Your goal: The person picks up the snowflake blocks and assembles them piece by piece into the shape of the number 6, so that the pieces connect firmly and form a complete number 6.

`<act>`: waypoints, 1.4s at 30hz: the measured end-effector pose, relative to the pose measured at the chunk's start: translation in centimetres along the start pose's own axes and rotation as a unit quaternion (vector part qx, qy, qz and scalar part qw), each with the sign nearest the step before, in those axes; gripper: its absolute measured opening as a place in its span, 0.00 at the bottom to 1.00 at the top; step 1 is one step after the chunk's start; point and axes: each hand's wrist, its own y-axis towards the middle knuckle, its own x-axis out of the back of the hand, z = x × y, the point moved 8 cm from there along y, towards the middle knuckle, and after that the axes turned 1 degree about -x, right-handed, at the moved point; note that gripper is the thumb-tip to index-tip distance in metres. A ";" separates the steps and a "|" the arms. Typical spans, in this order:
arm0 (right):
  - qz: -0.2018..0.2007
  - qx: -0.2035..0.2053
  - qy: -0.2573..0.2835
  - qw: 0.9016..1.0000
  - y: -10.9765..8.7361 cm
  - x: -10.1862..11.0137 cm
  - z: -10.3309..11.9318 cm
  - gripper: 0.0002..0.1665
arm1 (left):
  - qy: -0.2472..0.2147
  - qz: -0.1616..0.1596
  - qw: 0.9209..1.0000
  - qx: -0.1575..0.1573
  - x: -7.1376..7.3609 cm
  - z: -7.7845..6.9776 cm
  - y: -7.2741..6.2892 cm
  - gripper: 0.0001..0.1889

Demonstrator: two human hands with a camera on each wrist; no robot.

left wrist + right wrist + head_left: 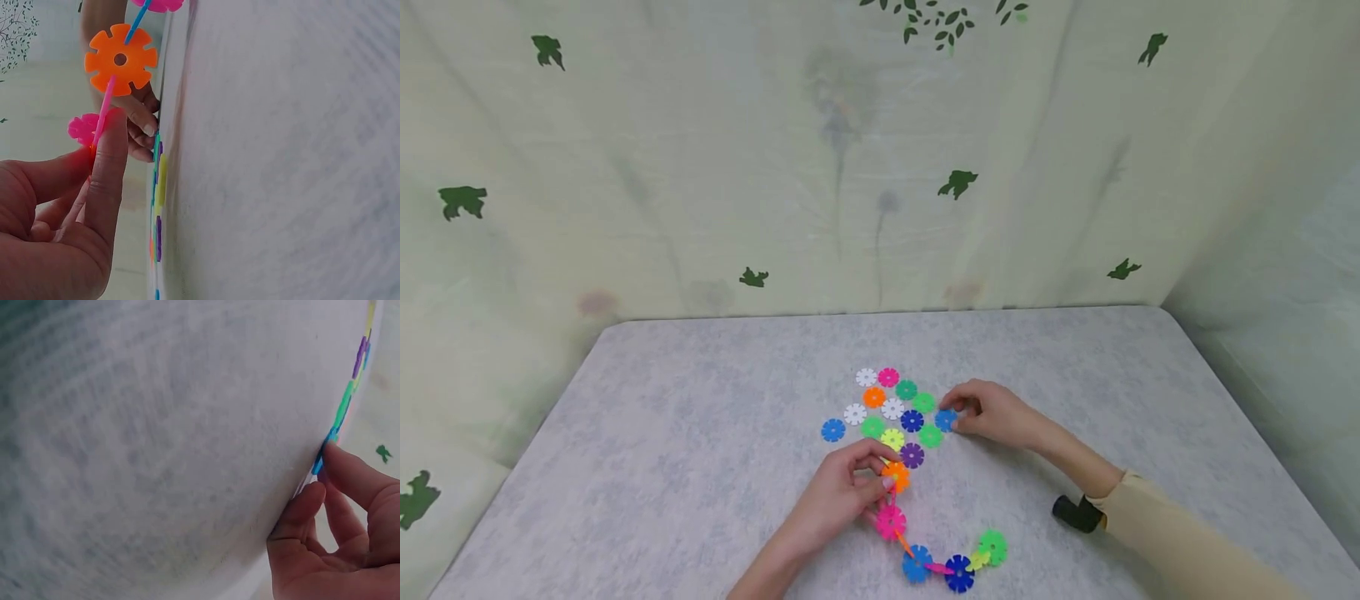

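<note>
The linked chain of discs (917,564) curved from your left hand (841,495) toward the near edge of the table (685,450), ending at a green disc (992,547). Your left thumb and finger pinched its other end narrowly, beside an orange disc (898,475). Your right hand (996,414) held a separate blue disc (947,420) lightly by its edge, with thumb and fingertips drawn close around it, at the right side of the loose discs (892,408). Those lay flat in a cluster beyond your left hand, with a purple disc (912,456) nearest the chain and another blue one (832,430) at the far left. Farther out, a black object (1077,514) showed under your beige sleeve (1180,533). A pale curtain (715,167) with green leaf shapes hung behind the table.
</note>
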 end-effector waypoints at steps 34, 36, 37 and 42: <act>-0.093 -0.018 0.222 0.970 -5.0 -1.8 4.6 0.09 | 0.015 -0.006 1.000 -0.015 0.4 -0.2 0.1 0.11; -0.100 -0.025 0.231 0.967 -5.3 -2.2 4.9 0.10 | 0.015 -0.005 1.000 -0.014 0.4 -0.2 0.1 0.11; -0.103 -0.030 0.235 0.966 -5.4 -2.5 5.0 0.10 | 0.015 -0.005 1.000 -0.014 0.4 -0.2 0.1 0.11; -0.112 -0.052 0.230 0.965 -5.5 -3.5 5.5 0.09 | 0.016 -0.004 1.000 -0.014 0.2 -0.2 0.0 0.11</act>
